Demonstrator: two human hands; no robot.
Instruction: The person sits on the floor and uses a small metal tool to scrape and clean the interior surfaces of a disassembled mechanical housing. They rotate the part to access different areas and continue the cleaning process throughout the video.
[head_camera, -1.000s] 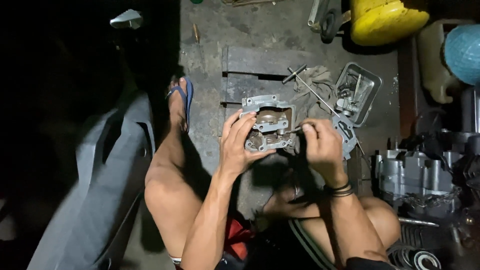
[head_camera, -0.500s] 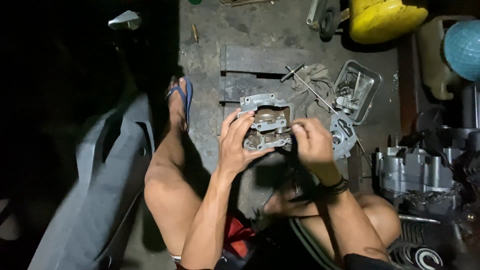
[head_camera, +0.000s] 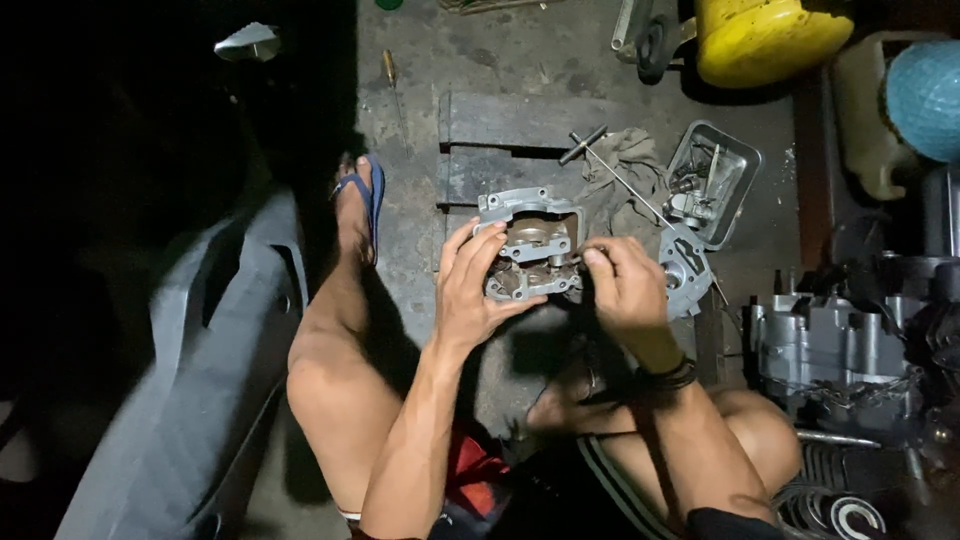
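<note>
Head view: both hands' fingers (head_camera: 484, 262) grip the cylinder head (head_camera: 530, 245).

From my remote view, both forearms are bare, with no sleeves and no gloves on the left hand (head_camera: 470, 295) or the right hand (head_camera: 625, 290). I note a stack of thin dark bands (head_camera: 668, 377) circling the right wrist. The legs are bare to the thigh. I see dark shorts with pale stripes (head_camera: 610, 480) and a red patch of cloth (head_camera: 470, 465). The left foot wears a blue flip-flop (head_camera: 365, 200).
</note>
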